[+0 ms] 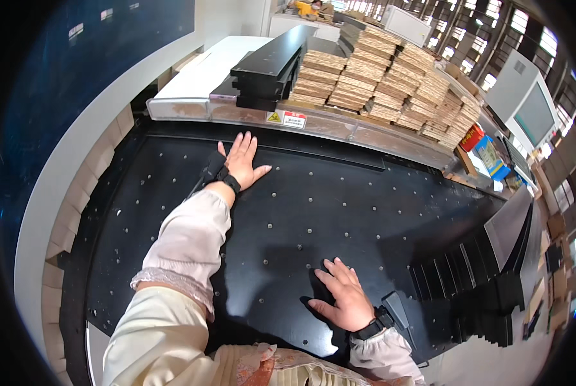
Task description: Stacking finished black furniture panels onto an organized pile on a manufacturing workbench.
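My left hand (241, 164) is flat with fingers spread at the far edge of a black table (288, 212) dotted with small round studs. Its fingertips reach a long, thin black strip (320, 156) along that edge; whether they press on it I cannot tell. Lower and to the right, my right hand (347, 297) has its fingers apart over the table and holds nothing. Contact with the surface there is unclear. Both wrists wear black bands, and a dark flat piece (399, 312) shows beside the right one.
Beyond the table stand stacked particle boards (381, 58) and black panels (269, 64). On the right are stacked black-edged boards (462, 270), a monitor (526, 106) and a blue box (492, 157). A large machine with a dark panel (88, 71) borders the left side.
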Action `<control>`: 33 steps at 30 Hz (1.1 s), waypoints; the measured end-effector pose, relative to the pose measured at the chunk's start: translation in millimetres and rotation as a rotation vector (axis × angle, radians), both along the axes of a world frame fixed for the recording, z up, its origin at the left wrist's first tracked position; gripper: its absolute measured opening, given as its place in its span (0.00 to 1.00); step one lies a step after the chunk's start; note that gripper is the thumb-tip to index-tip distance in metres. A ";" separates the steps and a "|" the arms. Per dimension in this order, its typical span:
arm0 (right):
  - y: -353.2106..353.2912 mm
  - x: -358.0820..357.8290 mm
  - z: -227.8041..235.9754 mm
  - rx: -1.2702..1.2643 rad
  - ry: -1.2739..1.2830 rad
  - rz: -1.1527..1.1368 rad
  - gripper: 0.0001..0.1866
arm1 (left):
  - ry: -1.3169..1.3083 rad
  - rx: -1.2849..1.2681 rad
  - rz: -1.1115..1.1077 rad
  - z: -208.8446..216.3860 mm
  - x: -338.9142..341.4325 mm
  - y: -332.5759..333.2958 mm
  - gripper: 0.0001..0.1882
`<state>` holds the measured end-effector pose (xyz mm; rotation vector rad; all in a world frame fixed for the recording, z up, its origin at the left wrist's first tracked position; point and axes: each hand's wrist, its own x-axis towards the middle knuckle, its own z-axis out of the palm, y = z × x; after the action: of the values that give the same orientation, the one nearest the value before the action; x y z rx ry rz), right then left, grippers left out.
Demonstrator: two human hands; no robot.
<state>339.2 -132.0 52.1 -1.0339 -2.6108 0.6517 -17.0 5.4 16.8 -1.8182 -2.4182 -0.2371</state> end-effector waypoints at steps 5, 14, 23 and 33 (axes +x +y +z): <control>1.5 -3.2 -2.2 0.013 0.023 0.034 0.30 | -0.158 -0.167 0.067 19.0 5.8 -4.6 0.46; 3.6 -5.8 -6.6 -0.012 0.035 0.031 0.30 | -0.173 -0.169 0.088 9.3 -2.3 0.6 0.47; 6.4 -6.1 -4.4 -0.025 0.042 0.034 0.29 | -0.185 -0.178 0.075 16.0 0.8 0.0 0.46; 3.9 -8.3 -9.2 0.011 -0.002 0.014 0.28 | -0.249 0.008 0.056 4.0 -6.7 -4.0 0.46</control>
<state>330.9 -128.1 42.9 -1.0146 -2.6227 0.6384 -23.7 1.5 20.8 -1.8112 -2.6209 -0.4942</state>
